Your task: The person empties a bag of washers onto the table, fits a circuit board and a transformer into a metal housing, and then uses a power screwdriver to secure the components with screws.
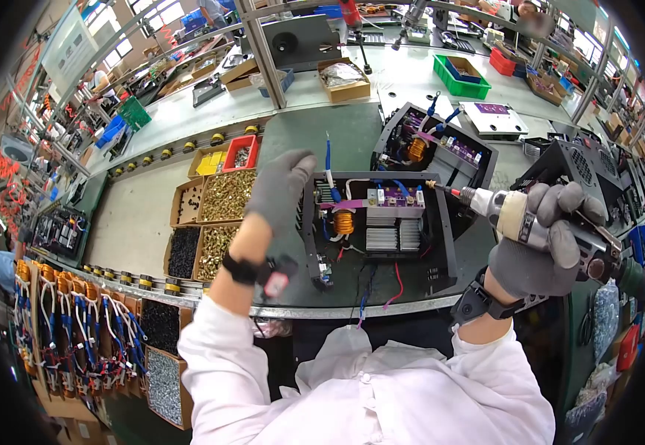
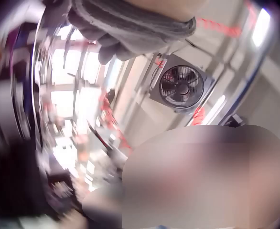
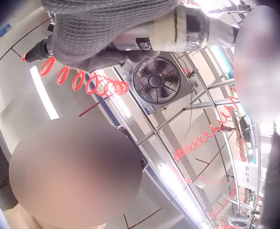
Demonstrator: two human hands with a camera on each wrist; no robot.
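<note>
My gloved right hand (image 1: 541,248) grips a power screwdriver (image 1: 511,211) with tape wrapped round its silver body. Its bit points left, with a small brass-coloured screw (image 1: 431,184) at the tip, over the right side of a black metal case (image 1: 448,245). Inside the case are finned heat sinks (image 1: 389,237), a purple board (image 1: 395,196) and a copper coil (image 1: 344,222). By the case's left wall is my gloved left hand (image 1: 284,189), fingers bent; I cannot tell whether it holds anything. A blue cable (image 1: 328,159) rises near those fingers.
Left of the case stand cardboard trays of brass screws (image 1: 227,194) and black screws (image 1: 184,251), plus a red bin (image 1: 242,153). A second open case (image 1: 441,148) sits behind. Black housings (image 1: 571,167) stand at right; wired coils (image 1: 78,326) hang at lower left.
</note>
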